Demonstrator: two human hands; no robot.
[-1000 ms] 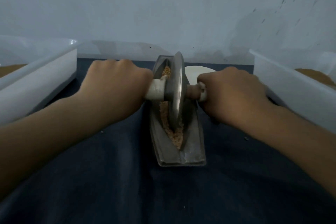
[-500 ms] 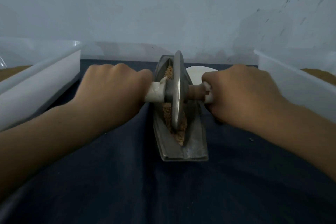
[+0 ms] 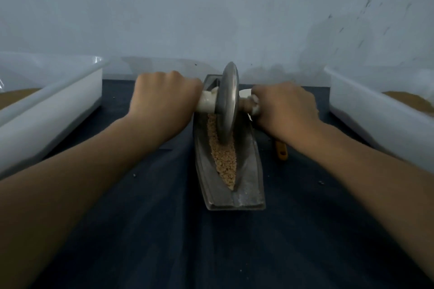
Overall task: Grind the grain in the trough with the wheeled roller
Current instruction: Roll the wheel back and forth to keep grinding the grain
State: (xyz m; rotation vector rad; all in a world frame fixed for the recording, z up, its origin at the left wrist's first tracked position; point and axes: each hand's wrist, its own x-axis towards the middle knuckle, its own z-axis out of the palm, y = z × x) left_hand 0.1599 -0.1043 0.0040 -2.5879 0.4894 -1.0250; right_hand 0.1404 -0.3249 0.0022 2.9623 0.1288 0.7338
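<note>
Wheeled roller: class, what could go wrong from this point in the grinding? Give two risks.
1. The wheeled roller sits near the far end of the trough; pushed further by the left hand and right hand, it might ride out.
2. Grain reaches the trough's near tip; a hard pull back could spill it onto the dark cloth.

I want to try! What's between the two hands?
In the head view, the roller's metal wheel stands between the left hand and the right hand, on the handle both grip.
</note>
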